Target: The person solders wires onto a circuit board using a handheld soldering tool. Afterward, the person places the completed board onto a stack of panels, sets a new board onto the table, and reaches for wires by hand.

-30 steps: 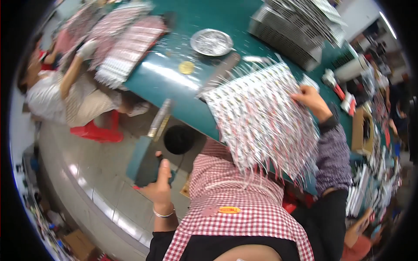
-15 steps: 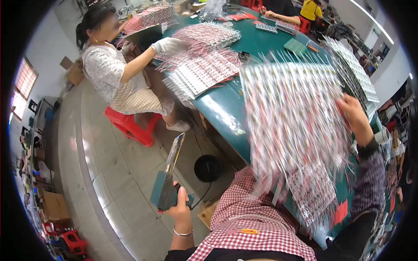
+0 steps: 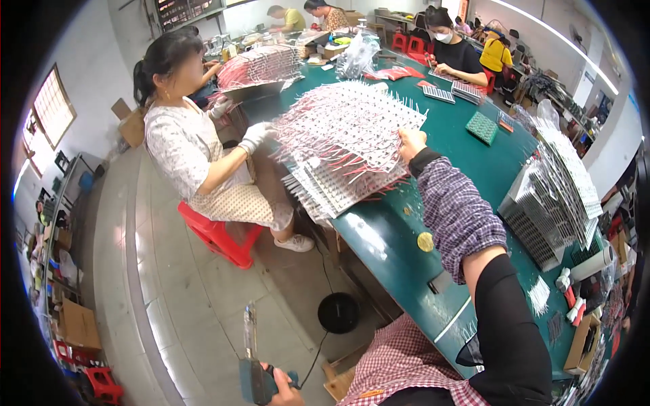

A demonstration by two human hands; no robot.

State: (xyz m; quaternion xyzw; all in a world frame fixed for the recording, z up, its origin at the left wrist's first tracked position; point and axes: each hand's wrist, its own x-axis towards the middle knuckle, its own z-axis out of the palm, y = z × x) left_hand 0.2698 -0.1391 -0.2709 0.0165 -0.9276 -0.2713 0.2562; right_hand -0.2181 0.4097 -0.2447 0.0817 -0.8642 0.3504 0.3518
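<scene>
My right hand (image 3: 411, 143) reaches across the table, its fingers closed on the right edge of a flat panel bristling with red and white wires (image 3: 345, 125). The panel lies over a pile of similar wired panels (image 3: 332, 193); I cannot tell if its weight rests there. A co-worker's white-gloved hand (image 3: 257, 137) is at the pile's left side. Low in front, my left hand (image 3: 284, 391) grips a green corded hand tool (image 3: 254, 380) with a long metal tip pointing up, away from the table.
A black bin (image 3: 338, 312) stands on the floor beside the green table (image 3: 369, 237). The co-worker sits on a red stool (image 3: 215, 235). Stacked grid panels (image 3: 542, 203) lean at the right, near a cardboard box (image 3: 583, 346). A green tray (image 3: 481, 127) lies farther back.
My right hand has carried the wired panel from close in front of me to the far-left pile. My left hand with the tool appears lower. The whole view has shifted.
</scene>
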